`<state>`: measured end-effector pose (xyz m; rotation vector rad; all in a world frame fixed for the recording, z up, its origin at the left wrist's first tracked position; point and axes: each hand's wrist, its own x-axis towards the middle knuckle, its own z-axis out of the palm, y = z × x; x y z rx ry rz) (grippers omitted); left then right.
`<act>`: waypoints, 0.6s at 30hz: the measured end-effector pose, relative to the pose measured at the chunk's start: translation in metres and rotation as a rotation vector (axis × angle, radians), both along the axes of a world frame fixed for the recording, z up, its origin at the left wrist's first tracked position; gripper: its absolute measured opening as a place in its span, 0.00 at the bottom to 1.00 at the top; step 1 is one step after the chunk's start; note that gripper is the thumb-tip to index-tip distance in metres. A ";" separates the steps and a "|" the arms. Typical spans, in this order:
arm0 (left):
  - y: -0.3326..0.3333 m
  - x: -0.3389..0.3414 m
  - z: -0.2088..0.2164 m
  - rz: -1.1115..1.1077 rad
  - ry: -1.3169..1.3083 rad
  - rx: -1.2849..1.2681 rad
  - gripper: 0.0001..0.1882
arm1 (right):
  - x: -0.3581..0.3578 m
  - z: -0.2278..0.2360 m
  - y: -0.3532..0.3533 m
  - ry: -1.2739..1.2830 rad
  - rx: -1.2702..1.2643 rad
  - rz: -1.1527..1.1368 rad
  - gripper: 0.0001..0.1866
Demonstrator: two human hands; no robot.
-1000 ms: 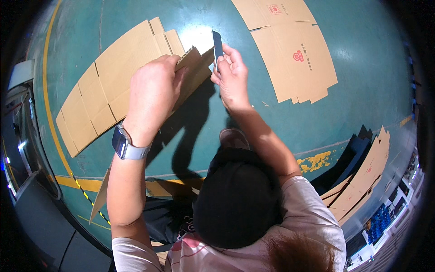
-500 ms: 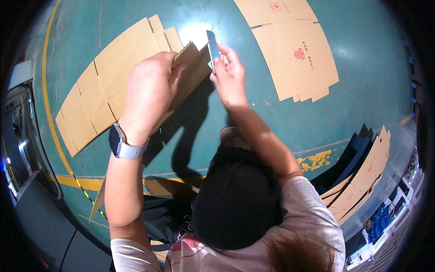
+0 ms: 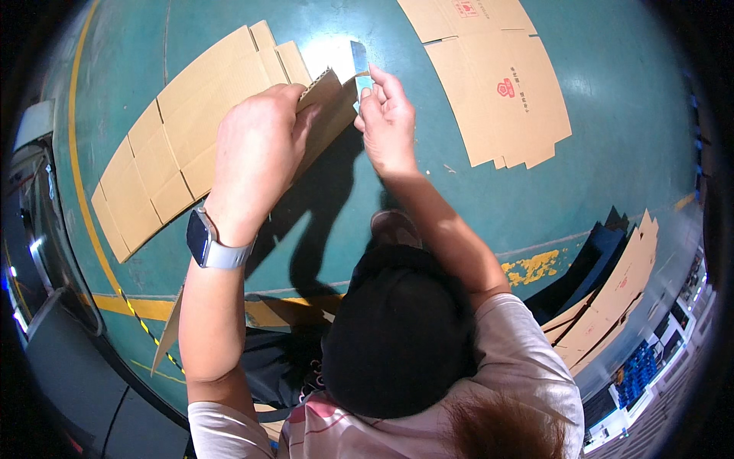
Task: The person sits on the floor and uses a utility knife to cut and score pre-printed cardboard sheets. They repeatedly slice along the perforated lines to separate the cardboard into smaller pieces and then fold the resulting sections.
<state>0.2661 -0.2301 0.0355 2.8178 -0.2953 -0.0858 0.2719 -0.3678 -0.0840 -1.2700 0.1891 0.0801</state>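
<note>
A flattened cardboard box (image 3: 199,115), plain brown and creased into panels, tilts up off the floor at the upper left. My left hand (image 3: 258,141), wearing a grey-strapped watch (image 3: 206,239), is closed on its upper edge, where the corrugated core shows. Just right of that edge, my right hand (image 3: 388,126) pinches a flat, bluish blade-like strip (image 3: 358,57) between thumb and fingers. The strip stands upright against the board's far right corner, and a thin brown edge crosses it. Its lower end is hidden in my fingers.
Another flattened box (image 3: 497,84) with red print lies on the green floor (image 3: 612,153) at the upper right. More cardboard sheets (image 3: 604,314) stand at the lower right beside dark ones. At the left are a yellow line (image 3: 76,153) and dark equipment (image 3: 69,367).
My right hand and the strip have shifted slightly up; the strip now meets the cardboard corner with a brown edge across it. My left hand has moved slightly right, still gripping the board.
</note>
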 end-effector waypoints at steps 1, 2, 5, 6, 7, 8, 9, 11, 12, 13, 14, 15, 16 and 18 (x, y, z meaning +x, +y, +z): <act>-0.001 0.001 0.000 0.006 0.009 0.007 0.07 | -0.002 -0.001 0.001 -0.003 0.000 -0.003 0.19; -0.001 0.001 0.001 0.013 0.018 0.014 0.07 | -0.002 0.000 0.001 0.004 0.006 -0.005 0.19; -0.001 0.001 0.002 0.016 0.032 0.035 0.08 | -0.004 0.001 0.001 0.010 0.015 -0.004 0.19; -0.001 0.001 0.002 0.020 0.034 0.033 0.08 | -0.005 0.000 0.001 0.004 0.013 -0.001 0.19; -0.001 0.001 0.002 0.025 0.036 0.032 0.08 | -0.005 0.000 0.001 -0.002 0.011 0.002 0.19; -0.001 0.001 0.002 0.029 0.037 0.030 0.08 | -0.007 -0.001 0.000 -0.014 -0.010 0.007 0.20; -0.001 0.001 0.002 0.029 0.042 0.034 0.08 | -0.008 -0.002 0.000 -0.026 -0.031 0.012 0.20; -0.002 0.000 0.003 0.030 0.050 0.043 0.08 | -0.011 -0.002 -0.001 -0.031 -0.056 0.015 0.20; -0.002 0.000 0.003 0.037 0.060 0.048 0.08 | -0.012 0.000 -0.001 -0.024 -0.060 0.013 0.20; -0.003 0.000 0.004 0.044 0.071 0.053 0.09 | -0.014 0.001 0.000 -0.017 -0.064 0.011 0.21; -0.003 0.000 0.004 0.051 0.081 0.058 0.09 | -0.015 0.002 0.000 -0.017 -0.057 0.008 0.20; -0.003 0.000 0.004 0.044 0.068 0.057 0.09 | -0.017 0.002 0.001 -0.016 -0.050 0.005 0.20; -0.003 0.000 0.004 0.038 0.056 0.055 0.09 | -0.018 0.002 0.001 -0.015 -0.044 0.002 0.20; -0.003 -0.001 0.004 0.028 0.043 0.049 0.09 | -0.018 0.001 -0.001 -0.023 -0.007 0.015 0.20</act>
